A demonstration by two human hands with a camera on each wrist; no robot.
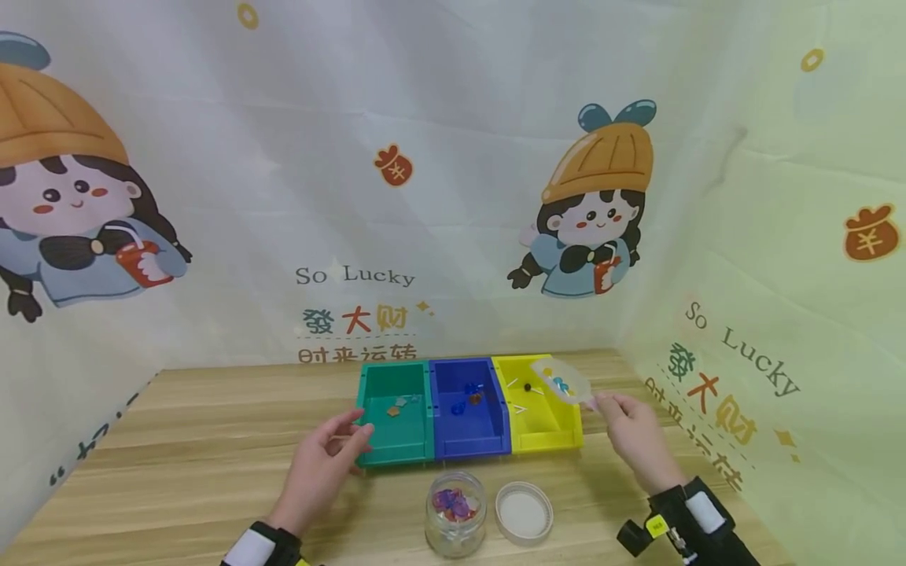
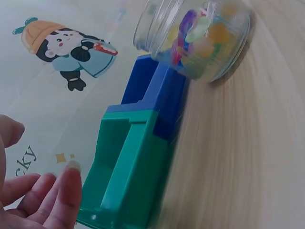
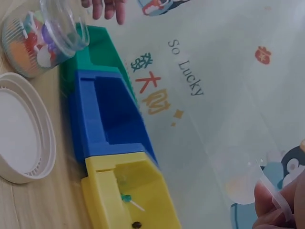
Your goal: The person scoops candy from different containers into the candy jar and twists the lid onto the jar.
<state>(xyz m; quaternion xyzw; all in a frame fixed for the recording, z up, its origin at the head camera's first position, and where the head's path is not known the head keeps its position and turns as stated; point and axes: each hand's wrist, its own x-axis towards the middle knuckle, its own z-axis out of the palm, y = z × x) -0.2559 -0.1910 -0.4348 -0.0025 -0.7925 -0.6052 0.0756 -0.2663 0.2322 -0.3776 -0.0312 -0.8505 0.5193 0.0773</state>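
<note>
My right hand [image 1: 637,440] pinches the handle of a translucent plastic scoop [image 1: 576,377], which hangs over the right back of the yellow bin [image 1: 545,440]. Small blue and yellow pieces show in the scoop. Little sticks and a dark bead lie in the yellow bin; the right wrist view also shows a green-headed stick [image 3: 127,198]. My left hand [image 1: 322,464] is at the left front side of the green bin [image 1: 396,456], fingers loosely bent and holding nothing. Star-like pieces [image 1: 393,411] lie in that bin. Between them, the blue bin [image 1: 470,448] contains blue and brown pieces.
In front of the bins stands an uncapped clear jar [image 1: 456,538] with colourful small pieces inside. Its white lid [image 1: 524,512] lies to the right of it on the wooden table [image 1: 177,472]. A printed cloth [image 1: 453,220] hangs behind and along the sides.
</note>
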